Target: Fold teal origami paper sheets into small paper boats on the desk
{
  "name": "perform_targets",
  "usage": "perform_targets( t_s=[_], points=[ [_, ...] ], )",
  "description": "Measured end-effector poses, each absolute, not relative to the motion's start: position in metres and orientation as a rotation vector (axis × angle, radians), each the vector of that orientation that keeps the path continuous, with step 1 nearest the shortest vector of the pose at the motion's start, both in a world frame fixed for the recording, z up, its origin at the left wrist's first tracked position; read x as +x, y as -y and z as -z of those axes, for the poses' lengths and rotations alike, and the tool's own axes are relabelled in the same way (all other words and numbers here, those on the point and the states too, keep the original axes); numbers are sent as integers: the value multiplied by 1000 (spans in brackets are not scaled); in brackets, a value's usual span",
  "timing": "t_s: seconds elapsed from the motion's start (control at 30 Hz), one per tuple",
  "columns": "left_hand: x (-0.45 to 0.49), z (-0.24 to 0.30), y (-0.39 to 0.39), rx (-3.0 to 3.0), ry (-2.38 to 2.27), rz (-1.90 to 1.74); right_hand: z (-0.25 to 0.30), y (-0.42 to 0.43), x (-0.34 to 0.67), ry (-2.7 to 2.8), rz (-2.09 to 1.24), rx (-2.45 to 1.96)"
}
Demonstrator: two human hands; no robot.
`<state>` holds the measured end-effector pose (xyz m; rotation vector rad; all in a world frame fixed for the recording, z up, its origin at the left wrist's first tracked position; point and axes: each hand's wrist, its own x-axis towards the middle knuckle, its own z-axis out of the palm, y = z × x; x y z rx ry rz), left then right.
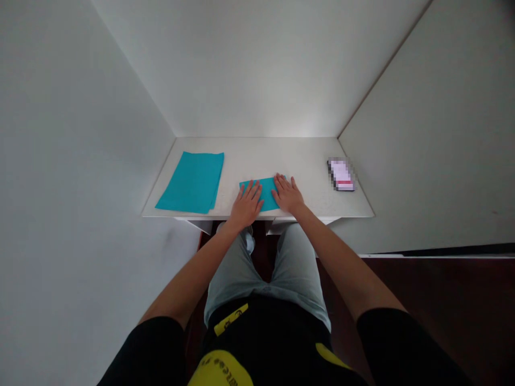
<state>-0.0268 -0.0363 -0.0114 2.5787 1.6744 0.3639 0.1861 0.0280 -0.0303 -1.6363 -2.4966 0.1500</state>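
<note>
A small blue sheet of paper (269, 194), perhaps folded, lies near the front edge of the white desk. On its left part rests my left hand (247, 205), palm down with the fingers spread. My right hand (288, 194) lies flat over the right end of the same paper, fingers pointing away from me. The paper shows between the two hands; the parts under my palms are hidden.
To the left lies a stack of larger blue paper sheets (192, 182), slightly out of line. A phone (341, 174) with its screen lit lies at the right. Walls close in the white desk (257, 153) at the back and both sides.
</note>
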Motion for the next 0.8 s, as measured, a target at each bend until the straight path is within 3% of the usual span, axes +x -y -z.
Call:
perform_targets(
  t_s=[0.17, 0.43, 0.8],
  points=[
    [-22, 17, 40, 2526, -1636, -326, 31, -18, 185, 2436, -119, -1724],
    [-44, 14, 27, 2516, -1464, -498, 34, 41, 230, 2622, -157, -1266],
    [-43, 17, 30, 2345, -1296, -687, 30, 65, 245, 2411, -361, -1191]
  ],
)
